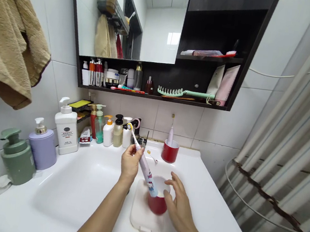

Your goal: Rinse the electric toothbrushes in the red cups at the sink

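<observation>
My left hand point(130, 164) pinches a pale pink electric toothbrush point(145, 170) near its neck. The brush is tilted, its head up to the left, and its blue cartoon-printed base hangs at the mouth of a red cup point(157, 207). Whether the base is inside the cup or in front of it I cannot tell. Just right of that cup is my right hand point(179, 204), fingers apart and curved toward the rim, holding nothing; contact with the cup is unclear. Beneath the cup lies a white plastic case point(138, 216).
Behind, a second red cup point(169, 154) holds another electric toothbrush point(170, 135). A loose brush head point(154, 159) lies left of it. Several pump bottles point(108, 132) line the sink point(78, 176) at the back left. A dark mirror cabinet point(151, 97) hangs above.
</observation>
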